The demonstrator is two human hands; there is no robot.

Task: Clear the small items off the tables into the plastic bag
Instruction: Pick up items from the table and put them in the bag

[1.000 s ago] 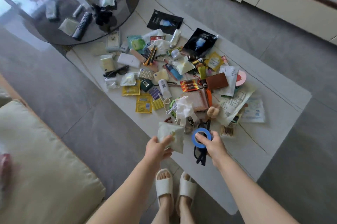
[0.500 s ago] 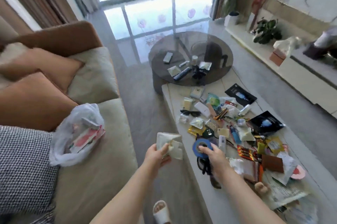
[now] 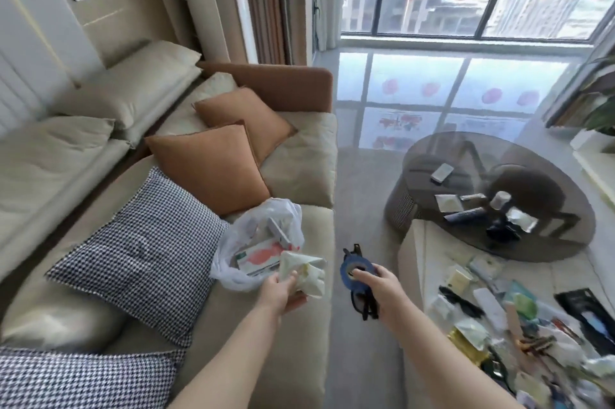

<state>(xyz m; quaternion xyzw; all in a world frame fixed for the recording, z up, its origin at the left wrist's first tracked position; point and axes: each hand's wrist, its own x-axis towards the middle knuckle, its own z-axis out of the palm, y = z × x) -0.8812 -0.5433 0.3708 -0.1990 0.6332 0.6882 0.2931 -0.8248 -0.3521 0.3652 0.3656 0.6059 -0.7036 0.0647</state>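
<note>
A clear plastic bag [image 3: 256, 232] lies open on the sofa seat with boxes and packets inside. My left hand [image 3: 281, 292] grips a crumpled pale packet [image 3: 304, 272] just in front of the bag's mouth. My right hand [image 3: 382, 289] holds a blue tape roll [image 3: 352, 270] together with black sunglasses [image 3: 361, 303] over the floor between sofa and table. The white rectangular table [image 3: 429, 262] at the lower right carries several small packets and sachets. A round glass table [image 3: 496, 195] behind it bears a remote, a card and other small items.
The beige sofa [image 3: 286, 342] holds two orange cushions [image 3: 213, 165] and a houndstooth cushion [image 3: 143, 252] left of the bag. A strip of grey floor [image 3: 359, 358] runs between sofa and tables. Large windows are at the back.
The view has swung left and up from the table to the sofa. Both hands have carried the packet, tape roll and sunglasses away from the table toward the bag.
</note>
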